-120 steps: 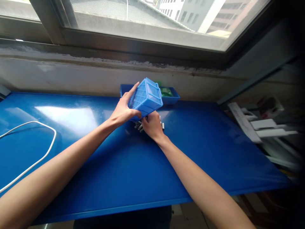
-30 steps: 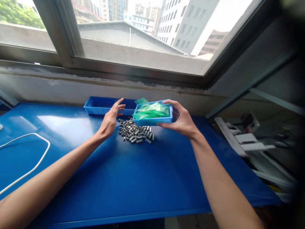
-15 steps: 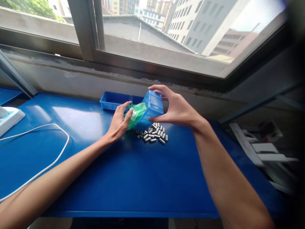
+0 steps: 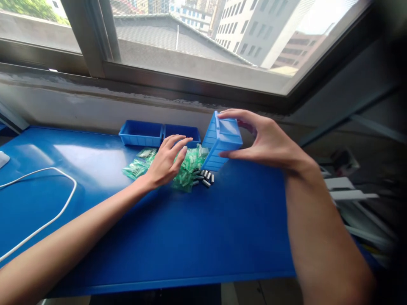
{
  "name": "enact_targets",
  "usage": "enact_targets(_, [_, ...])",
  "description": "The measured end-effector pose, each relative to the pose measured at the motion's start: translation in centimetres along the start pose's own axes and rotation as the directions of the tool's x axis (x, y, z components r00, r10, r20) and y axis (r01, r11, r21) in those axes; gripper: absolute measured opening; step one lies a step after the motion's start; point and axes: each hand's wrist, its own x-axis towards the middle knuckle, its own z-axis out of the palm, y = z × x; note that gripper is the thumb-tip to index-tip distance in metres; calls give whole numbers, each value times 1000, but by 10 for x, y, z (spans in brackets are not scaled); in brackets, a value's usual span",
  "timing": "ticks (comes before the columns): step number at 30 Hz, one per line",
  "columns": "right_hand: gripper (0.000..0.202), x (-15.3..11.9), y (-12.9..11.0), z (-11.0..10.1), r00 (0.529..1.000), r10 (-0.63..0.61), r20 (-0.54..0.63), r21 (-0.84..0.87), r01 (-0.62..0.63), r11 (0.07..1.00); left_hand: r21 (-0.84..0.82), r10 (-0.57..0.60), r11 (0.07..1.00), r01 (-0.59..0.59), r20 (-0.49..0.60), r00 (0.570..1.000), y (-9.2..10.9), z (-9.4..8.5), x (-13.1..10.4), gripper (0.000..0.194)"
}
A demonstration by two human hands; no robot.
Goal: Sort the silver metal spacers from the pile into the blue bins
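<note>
My right hand grips a light blue bin by its end and holds it tilted on its side above the table. Green plastic packets lie in a pile at the bin's mouth, and more green packets lie farther left. My left hand is over the packets with its fingers spread, holding nothing that I can make out. Several small dark and silver cylinders lie on the table below the bin, partly hidden by the green packets.
Two blue bins, a left one and a right one, stand against the wall on the blue table. A white cable curves across the left side. Window above; white objects at right.
The tilted bin has moved right with my right hand. Green packets now lie spread on the table, covering part of the cylinders. The view has shifted slightly.
</note>
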Motion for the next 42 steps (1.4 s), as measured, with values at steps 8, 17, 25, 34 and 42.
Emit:
enact_targets(8, [78,-31,8,-17,994,77,-72,71,-72,995,145,119,971,-188,386,915,13,27,12,48])
enact_targets(17, [97,-64,106,1,918,303,-255,329,-213,920,159,117,970,-186,366,923,14,38,31,41])
enact_targets(25, [114,-52,171,56,804,473,-361,481,-274,833,373,-56,927,-28,212,976,13,47,35,44])
enact_targets(34, [84,-37,188,88,771,523,-363,226,-472,852,236,-95,971,22,302,948,2,38,32,54])
enact_targets(42, [46,-46,81,119,688,470,-553,128,-487,864,237,-58,971,10,193,980,-22,-1,2,46])
